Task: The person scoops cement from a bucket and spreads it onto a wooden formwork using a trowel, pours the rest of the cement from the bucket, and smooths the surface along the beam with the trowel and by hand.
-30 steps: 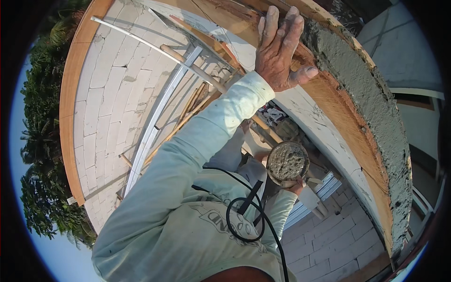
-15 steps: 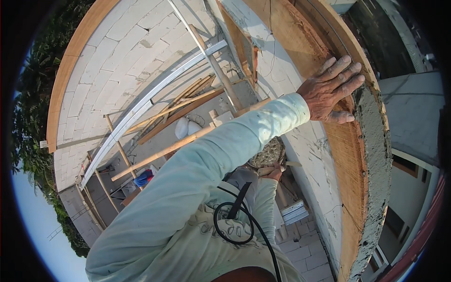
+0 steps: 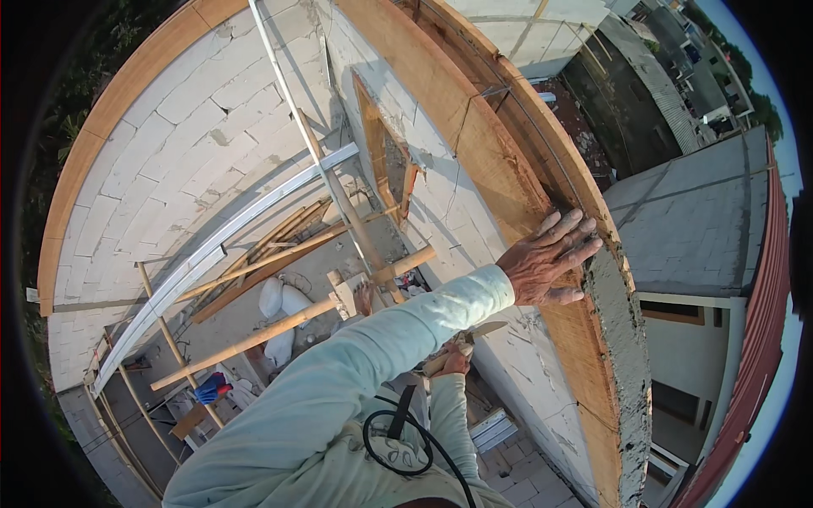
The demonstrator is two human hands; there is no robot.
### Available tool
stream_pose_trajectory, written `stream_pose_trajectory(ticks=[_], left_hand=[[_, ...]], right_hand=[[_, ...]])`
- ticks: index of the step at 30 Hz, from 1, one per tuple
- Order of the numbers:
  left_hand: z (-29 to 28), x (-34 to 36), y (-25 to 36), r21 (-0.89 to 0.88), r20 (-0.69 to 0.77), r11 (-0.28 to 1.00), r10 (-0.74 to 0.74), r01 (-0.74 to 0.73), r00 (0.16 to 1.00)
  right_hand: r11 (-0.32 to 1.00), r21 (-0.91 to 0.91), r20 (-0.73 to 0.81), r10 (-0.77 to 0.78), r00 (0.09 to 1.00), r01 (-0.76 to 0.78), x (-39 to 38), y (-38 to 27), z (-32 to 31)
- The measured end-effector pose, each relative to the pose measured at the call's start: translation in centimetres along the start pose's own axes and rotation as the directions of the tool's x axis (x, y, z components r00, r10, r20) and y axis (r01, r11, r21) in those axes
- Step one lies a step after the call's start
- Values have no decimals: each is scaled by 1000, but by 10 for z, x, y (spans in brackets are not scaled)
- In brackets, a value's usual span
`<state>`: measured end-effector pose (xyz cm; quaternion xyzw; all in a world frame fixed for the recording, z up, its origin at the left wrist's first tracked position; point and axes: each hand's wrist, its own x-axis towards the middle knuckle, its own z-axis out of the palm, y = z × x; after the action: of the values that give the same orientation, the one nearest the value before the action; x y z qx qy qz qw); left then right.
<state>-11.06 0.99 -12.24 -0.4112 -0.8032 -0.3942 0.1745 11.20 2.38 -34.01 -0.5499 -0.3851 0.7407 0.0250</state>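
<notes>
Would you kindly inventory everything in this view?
Long wet mortar strip: one, grey, right
Long wooden boards: at least three, orange, along wall tops
Block walls: several, whitish, left and centre
Long metal channel: one, silvery, centre-left
Round wooden poles: several, tan, centre-left
Plump sacks: at least two, white, left
Corrugated roof: one, red, right
Looped thin cord: one, black, lower centre
Long sleeves: two, pale green, lower centre
Left hand: one, dusty, spread by mortar
Right hand: one, partly hidden, lower centre

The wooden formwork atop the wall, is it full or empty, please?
The formwork is partly full: grey mortar lies in its near stretch; bare rod shows beyond.
</notes>
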Motion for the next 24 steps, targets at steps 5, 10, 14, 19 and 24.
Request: stream_pose_trajectory(ticks=[5, 10, 14, 19, 24], left_hand=[[-66, -58, -2, -82, -123, 997, -16, 6, 992], [-122, -264, -65, -281, -171, 643, -764, 712, 622], [-90, -430, -79, -700, 49, 32, -995, 713, 92], [5, -460, -62, -670, 616, -690, -723, 274, -314], [84, -482, -68, -727, 671, -663, -741, 182, -23]], right_hand=[[998, -26, 33, -60, 998, 61, -15, -7, 8], [988, -139, 20, -65, 998, 67, -44, -24, 36], [947, -298, 205, -60, 977, 121, -85, -52, 62], [866, -453, 404, -13, 914, 213, -174, -116, 98], [733, -549, 607, 20, 794, 401, -301, -188, 138]])
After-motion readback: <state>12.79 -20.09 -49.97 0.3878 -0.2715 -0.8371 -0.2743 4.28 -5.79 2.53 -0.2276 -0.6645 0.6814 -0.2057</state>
